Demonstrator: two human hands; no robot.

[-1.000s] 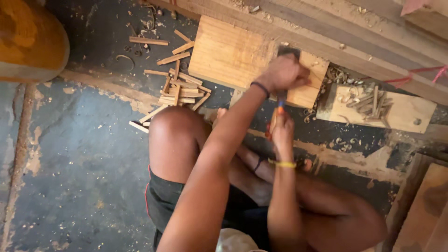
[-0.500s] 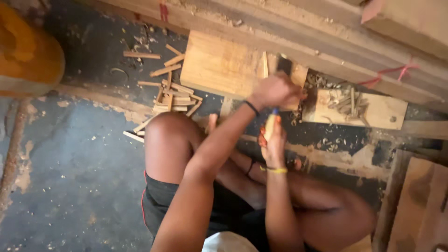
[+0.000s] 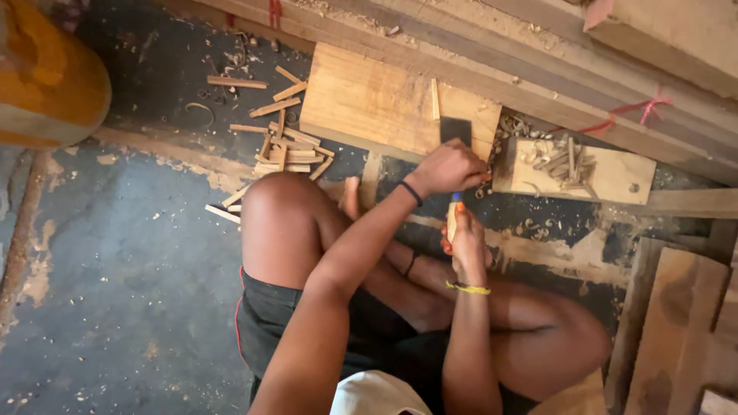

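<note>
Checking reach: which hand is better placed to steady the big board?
Left, probably. The left hand sits at the big board's edge, its grip shut on a dark tool; the right hand, nearer the knees, holds a yellow-handled tool.

We see a wide-bladed chisel (image 3: 455,154), dark blade down on a pale, flat wooden board (image 3: 369,100), its yellow handle rising toward us.

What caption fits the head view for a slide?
Seated on the floor, left hand and right hand work a chisel at a wooden board.
</note>
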